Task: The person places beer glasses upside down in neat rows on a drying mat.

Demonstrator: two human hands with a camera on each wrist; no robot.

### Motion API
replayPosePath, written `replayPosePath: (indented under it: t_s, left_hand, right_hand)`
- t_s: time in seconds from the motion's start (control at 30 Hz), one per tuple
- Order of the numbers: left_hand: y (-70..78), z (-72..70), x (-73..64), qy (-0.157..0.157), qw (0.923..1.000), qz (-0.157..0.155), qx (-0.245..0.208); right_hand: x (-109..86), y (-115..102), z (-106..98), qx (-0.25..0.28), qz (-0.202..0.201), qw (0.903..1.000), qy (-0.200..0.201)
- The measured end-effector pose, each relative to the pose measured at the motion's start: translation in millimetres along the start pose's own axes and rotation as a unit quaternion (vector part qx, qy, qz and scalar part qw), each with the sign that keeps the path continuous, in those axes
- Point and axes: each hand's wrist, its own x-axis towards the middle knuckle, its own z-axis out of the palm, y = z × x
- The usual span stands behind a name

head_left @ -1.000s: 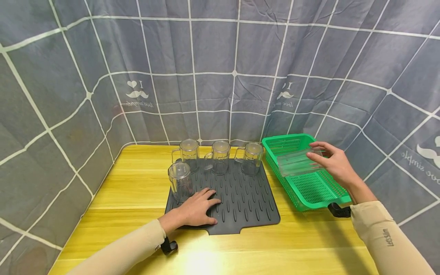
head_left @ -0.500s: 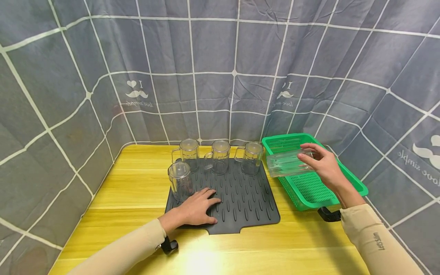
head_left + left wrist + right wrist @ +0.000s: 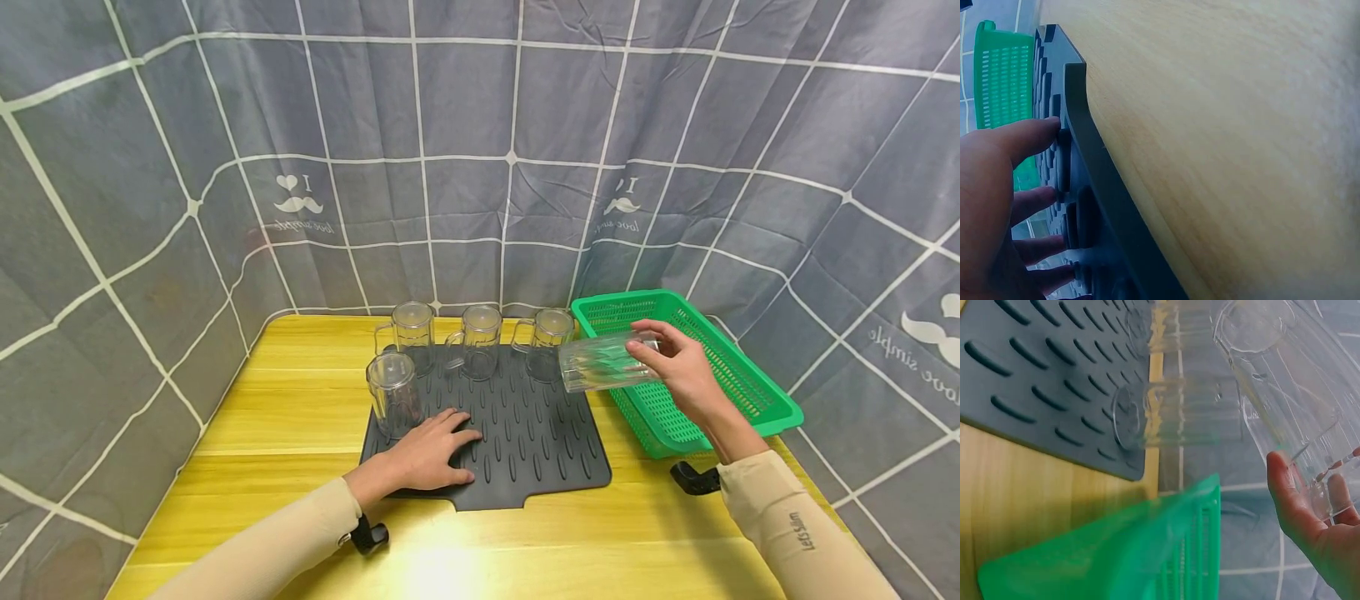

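Observation:
My right hand grips a clear glass mug by one end. It lies tipped on its side in the air, between the green basket and the dark ribbed drying mat. In the right wrist view, thumb and fingers are around the lower end of this mug. Flat on the mat's front left rests my left hand, fingers spread. Three mugs stand along the mat's back: left, middle and right. Another mug stands just behind my left hand.
The perforated basket sits right of the mat on a yellow wood-grain table. A grey curtain with white grid lines surrounds the back and sides. The held mug's far end overlaps the right back mug in the head view.
My right hand has carried the mug leftward from over the basket toward the mat's right edge. The left hand and the standing mugs have stayed where they were.

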Motion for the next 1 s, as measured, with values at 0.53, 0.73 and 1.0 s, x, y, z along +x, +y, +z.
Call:
replayPosePath:
  t_s: [0.53,0.73,1.0]
  left_hand:
    - [2.5,-2.8,0.5,0.017,0.9990,-0.010,-0.041]
    - [6.1,-8.0,1.9,0.041,0.9963,-0.026,-0.071]
    - [15.9,-17.1,5.9,0.111,0.9836,-0.030,-0.139]
  right_hand:
    - [-3.5,8.8,38.8,0.021,0.037,0.9991,-0.008]
    - [-5.0,11.8,52.7,0.031,0.048,0.9983,-0.003]
    - [-7.5,20.7,69.4,0.031,0.058,0.9978,-0.004]
